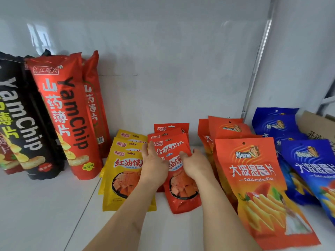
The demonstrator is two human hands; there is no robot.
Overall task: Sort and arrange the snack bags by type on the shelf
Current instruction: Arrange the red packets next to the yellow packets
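A smooth white shelf (45, 205) with a glossy white back wall holds glossy plastic snack bags grouped by colour. At far left stand tall, tube-shaped bags printed "Yam Chip": a black yam chip bag (27, 124) leaning against a red yam chip bag (67, 115), with a second red one (94, 98) upright behind it. In the middle, flat pouches with hang holes lean back in overlapping rows — a stack of yellow pouches (123, 178) picturing red squares of food on a plate, and just to its right a stack of red pouches (181, 189) with the same picture. Both hands reach into the red stack from below. The left hand (154, 163) lies along the seam between the yellow and red stacks, its fingers straight and pressed against the left edge of the red pouches. The right hand (195, 165) grips the front red pouch near its top right, fingers curled over its face. Further right, larger crinkled orange chip bags (253, 178) showing wavy yellow chips lean forward, well clear of the hands, and beside them lie blue chip bags (308, 165) of the same design. A brown cardboard box (315, 124) sits at the far right edge.
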